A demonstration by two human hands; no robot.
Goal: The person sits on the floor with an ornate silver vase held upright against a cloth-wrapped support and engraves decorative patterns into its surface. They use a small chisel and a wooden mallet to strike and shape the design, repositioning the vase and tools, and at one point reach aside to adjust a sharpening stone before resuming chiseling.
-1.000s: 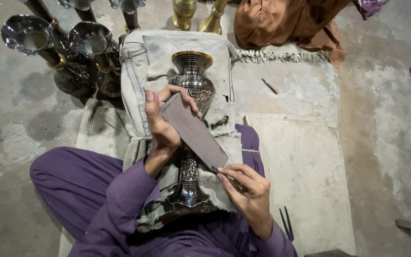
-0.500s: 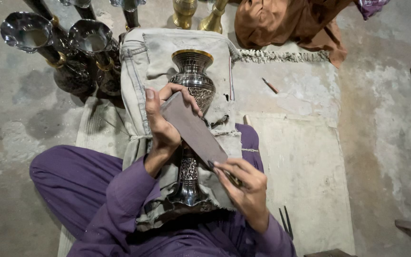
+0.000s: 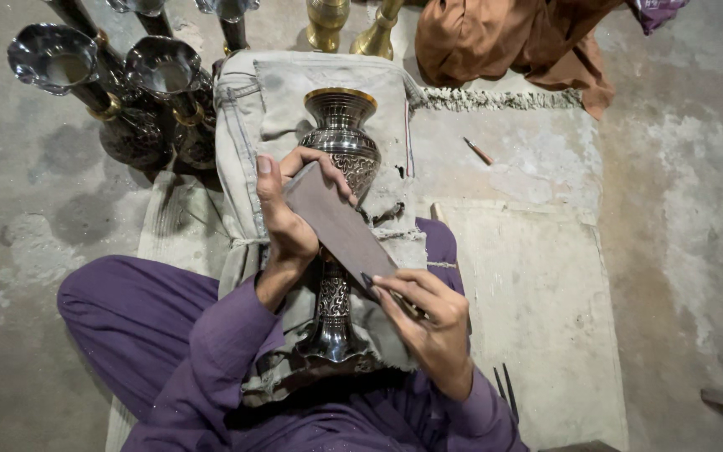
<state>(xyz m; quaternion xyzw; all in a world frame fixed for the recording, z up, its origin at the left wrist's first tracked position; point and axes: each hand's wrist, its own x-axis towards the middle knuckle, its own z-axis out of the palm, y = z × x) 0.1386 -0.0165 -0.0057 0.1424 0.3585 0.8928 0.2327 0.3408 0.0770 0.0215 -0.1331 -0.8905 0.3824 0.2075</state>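
Vase: the engraved silver-coloured metal vase with a brass rim (image 3: pixel 340 138) lies lengthwise at the centre of the frame on a pale grey folded cloth (image 3: pixel 244 142) over the person's purple-clad lap, mouth toward the top of the frame.
Tool: a flat, dark grey-brown strip (image 3: pixel 336 226) lies slantwise across the vase's body, from centre to lower right.
Left hand: left hand (image 3: pixel 282 222), centre of the frame, is closed on the strip's upper end, fingertips curled over it by the vase's shoulder.
Right hand: right hand (image 3: pixel 433 322), lower centre-right, pinches the strip's lower end.
Hidden: the vase's neck is covered by the strip and hands; its foot sinks into cloth folds.
Hard to make out: a thin item under the right fingers.
Upper left: 2 dark trumpet-mouthed vases (image 3: pixel 110 92), others cut off by the top edge.
Top: orange-brown cloth (image 3: pixel 529 42), partly out of frame.
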